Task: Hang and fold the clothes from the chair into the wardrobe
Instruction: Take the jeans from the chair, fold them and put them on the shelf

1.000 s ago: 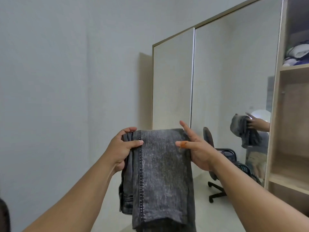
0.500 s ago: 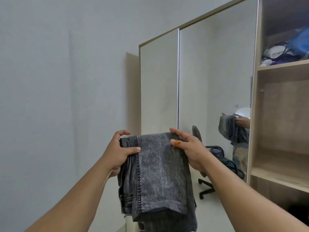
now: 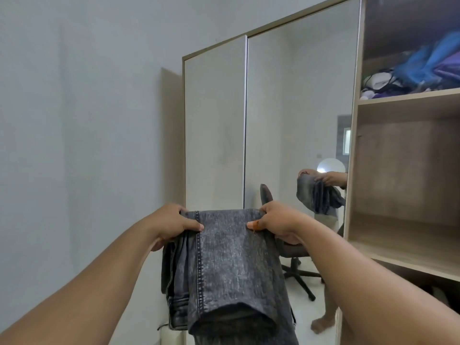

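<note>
Pale wall and mirrored wardrobe doors (image 3: 298, 115) fill the background, with an open, bare wardrobe shelf (image 3: 408, 252) to the right. Folded grey jeans (image 3: 229, 257) are held up between both hands, long axis hanging downward: the left hand (image 3: 171, 225) pinches the top left corner, the right hand (image 3: 278, 222) grips the top right and is nearer the shelf. Compared with a second ago, the shelf is seen closer and the right fingers are now curled over the fold.

Bare forearms, no sleeves; right thumb (image 3: 254, 224) orange-marked (smudge or plaster).
</note>
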